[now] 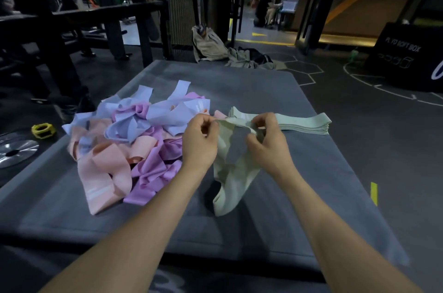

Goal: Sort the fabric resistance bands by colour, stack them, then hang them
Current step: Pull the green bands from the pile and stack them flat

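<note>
A: Take the grey mat (299, 172) as the marker. What sits off its left edge?

B: On the dark floor just beside that edge there is a yellow ring-shaped thing (43, 131), and nearer the camera a shiny silver disc (16, 152).

A: And on the mat itself?

B: On its left half lies a loose heap of bands (134, 139), blue, pink and purple all tangled together. The blue ones are mostly at the far side of the heap, the pink and purple ones nearer.

A: Where are the hands?

B: Over the middle of the mat. The left hand (200, 143) has its grip pressed together, pinching the top edge of a pale green band (230, 187). The right hand (267, 139) pinches the same band's top edge a little further right, fingers curled round the cloth. The band hangs as an open loop between them, and its lower end rests on the mat.

A: Anything sorted?

B: Yes, a flat stack of green bands (304, 123) lies on the mat's right half, just beyond the right hand, edges lined up.

A: Further right?

B: A short yellow strip (374, 193) at the mat's right edge, and a black box (407, 57) with white lettering well apart, on the floor beyond the far right corner.
</note>
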A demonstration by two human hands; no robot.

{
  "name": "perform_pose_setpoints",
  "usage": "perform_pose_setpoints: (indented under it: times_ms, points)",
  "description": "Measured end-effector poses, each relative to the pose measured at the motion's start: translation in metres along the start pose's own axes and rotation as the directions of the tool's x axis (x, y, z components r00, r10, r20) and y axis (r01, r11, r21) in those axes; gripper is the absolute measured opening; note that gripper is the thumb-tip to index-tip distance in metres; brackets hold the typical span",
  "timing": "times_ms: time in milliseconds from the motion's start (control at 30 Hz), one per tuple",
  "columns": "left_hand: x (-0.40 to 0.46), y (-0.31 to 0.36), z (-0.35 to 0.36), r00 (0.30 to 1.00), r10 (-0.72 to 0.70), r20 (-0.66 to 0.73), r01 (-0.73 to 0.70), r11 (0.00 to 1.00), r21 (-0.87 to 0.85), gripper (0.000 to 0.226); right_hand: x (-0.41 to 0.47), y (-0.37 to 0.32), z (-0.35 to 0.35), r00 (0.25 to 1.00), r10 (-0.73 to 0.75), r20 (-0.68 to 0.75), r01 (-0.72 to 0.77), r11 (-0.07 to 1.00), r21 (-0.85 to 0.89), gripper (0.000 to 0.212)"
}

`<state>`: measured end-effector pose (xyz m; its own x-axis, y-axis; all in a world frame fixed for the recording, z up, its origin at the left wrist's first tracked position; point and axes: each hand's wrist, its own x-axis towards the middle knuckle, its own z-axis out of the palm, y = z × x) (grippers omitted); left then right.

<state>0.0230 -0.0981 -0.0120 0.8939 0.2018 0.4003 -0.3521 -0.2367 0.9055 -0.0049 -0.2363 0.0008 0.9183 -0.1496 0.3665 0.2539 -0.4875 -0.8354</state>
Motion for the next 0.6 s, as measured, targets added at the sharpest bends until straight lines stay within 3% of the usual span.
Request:
perform_pose_setpoints:
  times_ms: [167, 367, 500, 600]
  points:
    - [-0.001, 0.007, -0.008, 0.985, -0.144, 0.09, 0.153, 0.983, -0.101, 0.011, 0.012, 0.005, 0.01, 0.993, 0.08, 0.086, -0.08, 0.997, 0.005, 0.022]
    - [0.004, 0.004, -0.018, 0.931, -0.347, 0.114, 0.365, 0.9, -0.239, 0.021, 0.007, -0.001, 0.004, 0.952, 0.176, 0.251, -0.273, 0.862, 0.428, 0.027]
    - [0.004, 0.005, -0.023, 0.905, -0.373, 0.202, 0.417, 0.87, -0.262, 0.02, 0.009, -0.004, 0.003, 0.957, 0.162, 0.24, -0.267, 0.817, 0.511, 0.027]
    - [0.0, 0.007, -0.025, 0.888, -0.338, 0.312, 0.424, 0.866, -0.267, 0.014, 0.009, -0.006, 0.005, 0.969, 0.132, 0.208, -0.218, 0.855, 0.472, 0.026]
